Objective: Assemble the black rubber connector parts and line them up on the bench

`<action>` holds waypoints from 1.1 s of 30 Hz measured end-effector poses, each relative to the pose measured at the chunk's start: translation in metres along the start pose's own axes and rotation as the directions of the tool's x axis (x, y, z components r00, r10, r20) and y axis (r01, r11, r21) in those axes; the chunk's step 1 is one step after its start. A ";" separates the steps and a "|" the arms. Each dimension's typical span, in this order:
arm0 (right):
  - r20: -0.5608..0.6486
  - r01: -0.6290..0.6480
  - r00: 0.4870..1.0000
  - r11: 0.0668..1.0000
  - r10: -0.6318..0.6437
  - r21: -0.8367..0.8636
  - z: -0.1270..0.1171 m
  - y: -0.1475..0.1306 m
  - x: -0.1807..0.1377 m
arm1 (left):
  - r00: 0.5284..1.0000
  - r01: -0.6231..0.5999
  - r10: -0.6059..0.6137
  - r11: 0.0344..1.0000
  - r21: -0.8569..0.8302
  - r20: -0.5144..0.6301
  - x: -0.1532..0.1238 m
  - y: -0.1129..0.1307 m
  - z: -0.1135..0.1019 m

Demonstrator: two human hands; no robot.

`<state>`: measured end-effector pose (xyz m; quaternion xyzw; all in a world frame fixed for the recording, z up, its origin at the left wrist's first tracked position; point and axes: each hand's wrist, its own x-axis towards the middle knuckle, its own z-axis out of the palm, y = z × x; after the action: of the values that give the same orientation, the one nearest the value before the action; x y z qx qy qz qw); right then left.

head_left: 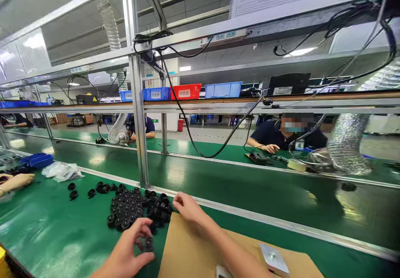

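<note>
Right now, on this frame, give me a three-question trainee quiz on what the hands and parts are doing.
1. True or false: the left hand pinches a black part.
2. What is the right hand touching? A) red bin B) pile of black parts C) roll of tape
3. What brown sheet lies under the right forearm?

Key: 1 true; 2 B; 3 cardboard.
</note>
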<state>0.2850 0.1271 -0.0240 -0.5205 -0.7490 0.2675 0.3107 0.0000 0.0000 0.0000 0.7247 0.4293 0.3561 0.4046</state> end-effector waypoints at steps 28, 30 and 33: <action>0.104 -0.011 0.995 0.981 -0.010 0.195 -0.084 -0.003 -0.078 | 0.994 -0.058 0.098 0.877 -0.476 0.058 0.101 -0.034 0.109; 0.121 -0.033 0.993 0.981 0.010 0.190 -0.089 -0.002 -0.081 | 0.997 -0.026 0.056 0.870 -0.492 0.046 0.100 -0.033 0.106; 0.157 -0.079 0.986 0.987 0.057 0.141 -0.092 -0.009 -0.080 | 0.998 -0.010 0.036 0.864 -0.504 0.042 0.099 -0.033 0.103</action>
<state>0.3692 0.0561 0.0286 -0.4995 -0.7306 0.3714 0.2806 0.1153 0.0708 -0.0556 0.6077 0.3026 0.4422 0.5861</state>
